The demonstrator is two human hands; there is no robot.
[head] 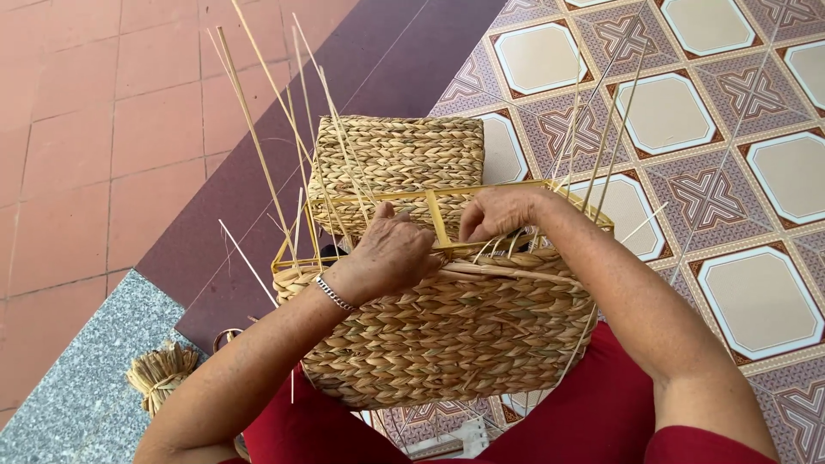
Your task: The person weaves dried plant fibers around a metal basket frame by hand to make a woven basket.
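The half-woven seagrass basket (pixel 447 326) rests on the lap. The left hand (pixel 387 258) pins the top row; the right hand (pixel 498 213) pinches a strand at the yellow wire frame (pixel 434 219). Best keep tension even, rows packed tight.

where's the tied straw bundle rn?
In the head view, the straw bundle lies at lower left on the grey stone slab, beside the person's left forearm and left of the woven basket on their lap.

Both hands (pixel 391 253) rest on the basket (pixel 447 331), bundle (pixel 159 374) to its left.
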